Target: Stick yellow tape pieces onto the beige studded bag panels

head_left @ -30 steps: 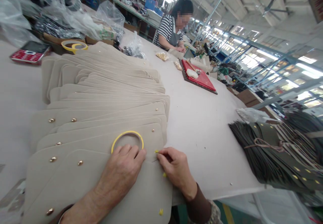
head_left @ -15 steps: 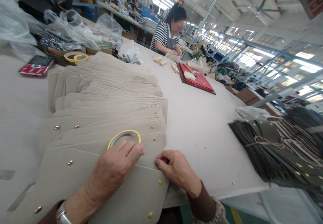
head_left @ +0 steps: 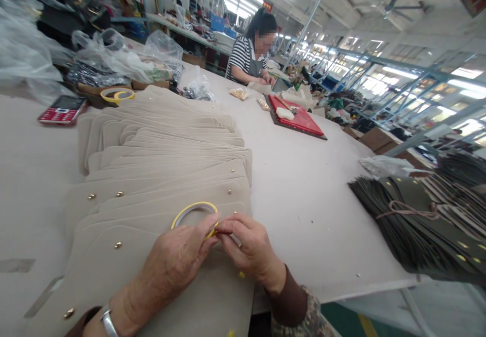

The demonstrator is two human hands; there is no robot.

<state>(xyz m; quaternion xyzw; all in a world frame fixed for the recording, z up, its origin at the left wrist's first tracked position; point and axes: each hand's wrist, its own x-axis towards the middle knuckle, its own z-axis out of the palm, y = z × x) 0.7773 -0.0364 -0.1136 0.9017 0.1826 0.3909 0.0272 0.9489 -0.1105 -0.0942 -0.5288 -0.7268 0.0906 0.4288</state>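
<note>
My left hand [head_left: 178, 261] grips the near edge of a thin yellow tape roll [head_left: 192, 209] and tilts it up off the top beige leather panel [head_left: 125, 276]. Beside it, my right hand [head_left: 246, 243] has its fingers pinched together at the roll's right edge, apparently on the tape's end. Both hands rest over a fanned stack of beige panels [head_left: 167, 150] studded with small gold rivets. Small yellow tape bits [head_left: 241, 275] sit on the top panel near my right wrist.
A red phone [head_left: 63, 109] and another yellow tape roll [head_left: 117, 95] lie at the far left by plastic bags. A bundle of dark green pieces [head_left: 413, 225] lies on the right. A seated person in a striped shirt [head_left: 248, 53] works beyond a red board [head_left: 298, 117].
My left hand has gone from lying flat behind the tape roll to gripping it and lifting it. My right hand has moved left from the panel's edge to the roll.
</note>
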